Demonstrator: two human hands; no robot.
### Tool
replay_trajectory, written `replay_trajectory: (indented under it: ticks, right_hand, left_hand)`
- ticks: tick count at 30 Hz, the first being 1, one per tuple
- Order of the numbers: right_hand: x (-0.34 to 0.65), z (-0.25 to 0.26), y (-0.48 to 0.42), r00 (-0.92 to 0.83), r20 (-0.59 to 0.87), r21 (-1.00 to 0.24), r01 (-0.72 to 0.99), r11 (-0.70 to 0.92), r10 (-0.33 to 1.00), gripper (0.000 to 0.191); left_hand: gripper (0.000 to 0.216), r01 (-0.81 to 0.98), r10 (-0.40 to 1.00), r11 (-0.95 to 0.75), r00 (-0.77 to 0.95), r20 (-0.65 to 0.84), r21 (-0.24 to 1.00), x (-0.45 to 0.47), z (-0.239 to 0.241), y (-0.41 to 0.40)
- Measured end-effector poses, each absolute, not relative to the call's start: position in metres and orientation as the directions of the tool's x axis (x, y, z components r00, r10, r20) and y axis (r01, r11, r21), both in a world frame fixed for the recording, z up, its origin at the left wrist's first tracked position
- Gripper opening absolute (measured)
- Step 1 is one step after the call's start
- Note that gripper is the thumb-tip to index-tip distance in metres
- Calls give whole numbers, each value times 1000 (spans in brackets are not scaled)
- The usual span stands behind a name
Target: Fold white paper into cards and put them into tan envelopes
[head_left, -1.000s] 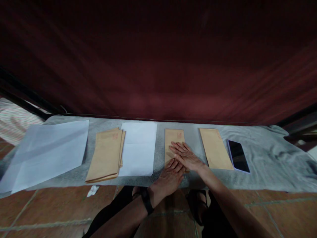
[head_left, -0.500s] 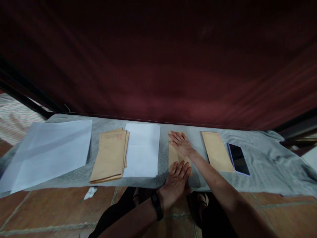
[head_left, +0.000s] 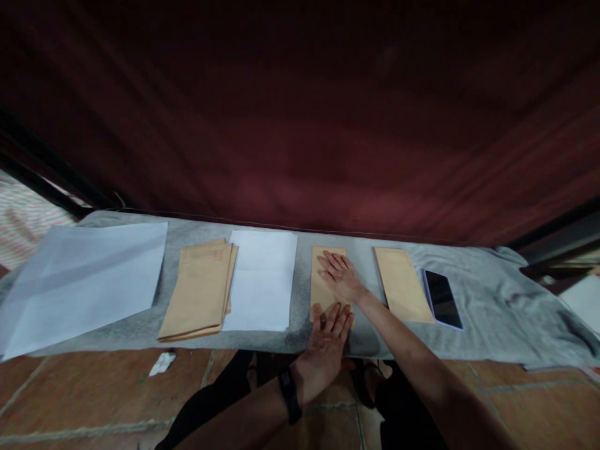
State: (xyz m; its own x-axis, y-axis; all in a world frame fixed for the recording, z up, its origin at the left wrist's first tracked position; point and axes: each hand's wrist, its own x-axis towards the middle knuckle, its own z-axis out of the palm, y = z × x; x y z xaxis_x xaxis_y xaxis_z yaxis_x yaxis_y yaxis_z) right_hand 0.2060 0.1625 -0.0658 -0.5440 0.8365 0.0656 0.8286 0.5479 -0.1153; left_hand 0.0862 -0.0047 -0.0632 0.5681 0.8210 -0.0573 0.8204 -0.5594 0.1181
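Pressing the left hand point(head_left: 328, 328) palm down on the near end of a brown envelope point(head_left: 320, 292) lying lengthwise on the grey cloth point(head_left: 506, 312) covering the tabletop, close to the front edge and about midway along it. Spreading the grip wide there, with fingers straight and closing on nothing. Laying the right hand point(head_left: 341, 275) flat on the far half of the same envelope, just beyond the left, again with a wide grip holding nothing. Wearing a dark band point(head_left: 287, 394) on the left wrist. Working with a white sheet point(head_left: 260, 287) just to the left of the envelope, a stack of brown envelopes point(head_left: 197, 290) touching that sheet's edge, and a large pale sheet point(head_left: 84, 281) at the far left end. Working also with a second brown envelope point(head_left: 402, 284) to the right, apart from both hands, and a dark-screened phone point(head_left: 440, 299) just beside it. Facing a dark red curtain point(head_left: 300, 125) hanging behind the tabletop. Looking down past the front edge at a brown tiled floor point(head_left: 94, 387) with a small white scrap point(head_left: 162, 362) on it.
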Motion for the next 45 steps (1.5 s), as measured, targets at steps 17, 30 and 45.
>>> replay_trajectory:
  ticks: [17,30,45]
  right_hand:
    - [209,-90,163,-276,291,-65,950,306,916,64]
    - [206,-80,165,-235,294,-29,967,254,926,64]
    - [208,-84,160,-153,268,-128,973,193,951,66]
  left_hand:
    - [71,839,836,-541,544,-67,64,90,-55,-7]
    - [67,857,845,-493,513,152,-150,95,-83,-8]
    - [74,853,853,-522,522,14,-5,89,-65,-10]
